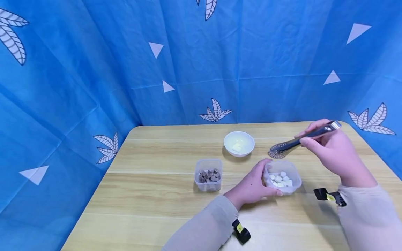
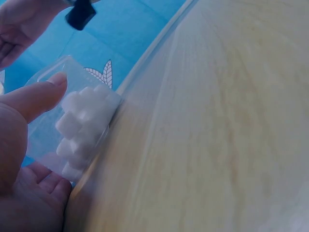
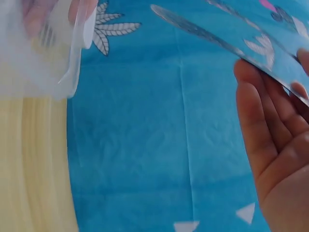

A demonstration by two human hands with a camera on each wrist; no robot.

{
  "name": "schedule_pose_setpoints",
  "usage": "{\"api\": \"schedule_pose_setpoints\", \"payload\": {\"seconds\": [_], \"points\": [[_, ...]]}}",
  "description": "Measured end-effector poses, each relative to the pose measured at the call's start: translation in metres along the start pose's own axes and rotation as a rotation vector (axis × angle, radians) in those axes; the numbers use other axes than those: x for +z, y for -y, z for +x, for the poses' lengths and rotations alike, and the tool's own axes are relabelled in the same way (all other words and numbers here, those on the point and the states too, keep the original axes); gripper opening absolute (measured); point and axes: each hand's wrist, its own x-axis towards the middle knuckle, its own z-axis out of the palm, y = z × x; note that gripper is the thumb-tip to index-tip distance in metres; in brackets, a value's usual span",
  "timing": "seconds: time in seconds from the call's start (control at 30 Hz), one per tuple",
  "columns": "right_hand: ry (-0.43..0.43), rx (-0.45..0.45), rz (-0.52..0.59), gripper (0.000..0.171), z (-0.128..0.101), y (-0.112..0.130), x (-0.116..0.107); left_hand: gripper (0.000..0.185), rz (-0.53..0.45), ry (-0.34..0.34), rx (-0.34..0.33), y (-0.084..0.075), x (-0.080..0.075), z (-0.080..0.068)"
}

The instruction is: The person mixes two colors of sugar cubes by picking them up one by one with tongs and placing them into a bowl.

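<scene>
left hand (image 1: pixel 251 186) grips the tub of white cubes (image 1: pixel 281 176); right hand (image 1: pixel 329 150) holds metal tongs (image 1: pixel 301 141) just above it.

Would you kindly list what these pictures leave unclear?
- Head view: the white bowl's pale contents are too small to identify.
- Head view: whether the tongs' tips hold anything, too small.
- Right wrist view: the clear tub is blurred and cut off by the edge.

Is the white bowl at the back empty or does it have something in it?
Not empty. The white bowl holds a few pale pieces at its bottom; what they are is too small to tell.
</scene>
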Motion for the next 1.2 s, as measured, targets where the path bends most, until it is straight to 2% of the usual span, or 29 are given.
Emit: {"api": "schedule_pose_setpoints", "payload": {"seconds": [0.07, 0.17, 0.37, 0.53, 0.73, 0.9, 1.07, 1.2], "points": [[0.016, 0.002, -0.013, 0.020, -0.005, -0.004, -0.004, 0.103, -0.005, 0.001, 0.007, 0.000, 0.000, 0.001], [0.087, -0.001, -0.066, 0.020, -0.008, -0.011, -0.006, 0.103, -0.005, 0.002, 0.004, -0.001, 0.000, 0.001], [0.235, -0.085, -0.153, 0.021, -0.007, -0.018, 0.003, 0.104, 0.001, 0.011, 0.005, -0.002, -0.003, 0.001], [0.289, -0.129, -0.200, 0.022, -0.004, -0.020, 0.016, 0.104, -0.005, 0.015, 0.005, -0.003, -0.004, 0.001], [0.360, -0.122, -0.214, 0.017, -0.005, -0.025, 0.026, 0.104, -0.014, 0.019, -0.012, -0.002, -0.002, 0.000], [0.365, -0.092, -0.224, 0.020, -0.006, -0.025, 0.027, 0.102, -0.017, 0.024, -0.004, -0.001, -0.001, 0.000], [0.383, -0.123, -0.225, 0.017, -0.005, -0.027, 0.030, 0.102, -0.021, 0.022, -0.006, -0.001, -0.001, 0.000], [0.365, -0.123, -0.208, 0.017, -0.005, -0.024, 0.030, 0.102, -0.023, 0.024, -0.001, -0.002, -0.002, 0.000]]}}
